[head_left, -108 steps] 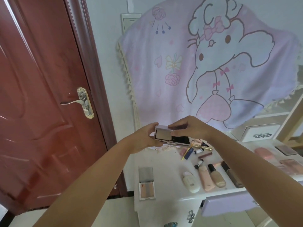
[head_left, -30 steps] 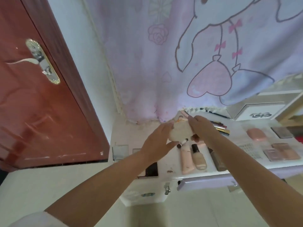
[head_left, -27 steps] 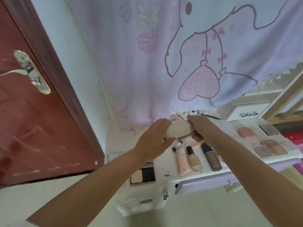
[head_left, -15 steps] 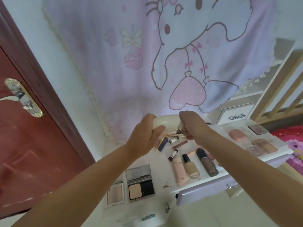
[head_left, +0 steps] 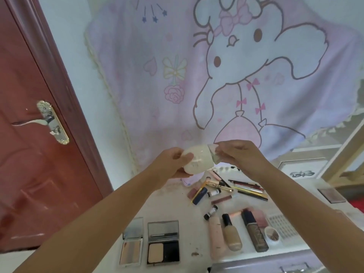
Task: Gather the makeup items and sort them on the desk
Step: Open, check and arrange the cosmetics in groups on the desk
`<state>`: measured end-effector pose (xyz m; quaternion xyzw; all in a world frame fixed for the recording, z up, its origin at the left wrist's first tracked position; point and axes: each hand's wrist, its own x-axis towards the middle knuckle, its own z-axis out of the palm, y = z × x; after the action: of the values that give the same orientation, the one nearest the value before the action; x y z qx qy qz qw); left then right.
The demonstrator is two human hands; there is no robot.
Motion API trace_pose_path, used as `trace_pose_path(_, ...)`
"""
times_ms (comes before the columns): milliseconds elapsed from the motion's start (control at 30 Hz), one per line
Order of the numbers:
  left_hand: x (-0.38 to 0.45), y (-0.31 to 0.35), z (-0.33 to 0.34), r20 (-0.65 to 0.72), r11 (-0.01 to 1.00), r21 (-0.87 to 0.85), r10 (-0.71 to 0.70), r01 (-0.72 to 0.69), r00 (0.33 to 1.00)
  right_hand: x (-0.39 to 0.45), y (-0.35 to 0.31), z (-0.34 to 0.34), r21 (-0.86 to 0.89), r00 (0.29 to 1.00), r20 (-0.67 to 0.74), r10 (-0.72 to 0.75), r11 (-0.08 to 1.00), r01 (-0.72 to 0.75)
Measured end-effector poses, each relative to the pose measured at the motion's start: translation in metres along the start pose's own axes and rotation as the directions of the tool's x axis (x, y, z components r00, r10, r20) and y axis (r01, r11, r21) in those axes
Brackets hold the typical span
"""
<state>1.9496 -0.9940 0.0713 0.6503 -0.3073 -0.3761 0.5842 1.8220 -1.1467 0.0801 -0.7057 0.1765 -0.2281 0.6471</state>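
I hold a small cream bottle (head_left: 199, 161) in the air above the white desk (head_left: 173, 201). My left hand (head_left: 170, 166) grips its body. My right hand (head_left: 239, 155) pinches its clear cap end (head_left: 213, 154). Below on the desk lie two open compacts (head_left: 163, 243), a pink tube (head_left: 215, 237), a beige foundation bottle (head_left: 231, 232) and a dark foundation bottle (head_left: 255, 230) side by side. Pencils (head_left: 249, 189), lip tubes and small vials (head_left: 210, 211) are scattered further back.
A red door (head_left: 29, 154) with a metal handle stands at the left. A pink cartoon cloth (head_left: 216, 75) hangs behind the desk. A white drawer box (head_left: 301, 166) and a flat palette (head_left: 331, 195) sit at the right. A drawer front (head_left: 266, 263) runs along the desk's near edge.
I set the first compact down open on the desk and picked up the cream bottle. In the last second both hands have raised it, the right moving to its cap end.
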Motion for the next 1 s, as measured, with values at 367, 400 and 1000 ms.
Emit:
trace_pose_path(367, 0.01, 0.0, -0.003, 0.069, 0.977, -0.148, -0.145, 0.153, 0.987, 0.022, 0.003, -0.017, -0.19, 0.986, 0.169, 0.004, 0.981, 0.029)
trace_pose_path(400, 0.011, 0.001, -0.003, 0.07, 0.971, -0.18, -0.147, 0.158, 0.987, 0.023, 0.004, -0.017, -0.162, 0.986, 0.167, -0.01, 0.986, 0.038)
trace_pose_path(1000, 0.012, -0.015, -0.003, 0.042, 0.937, -0.284, -0.2, 0.204, 0.979, 0.032, 0.03, -0.016, -0.115, 0.99, 0.13, 0.056, 0.993, -0.041)
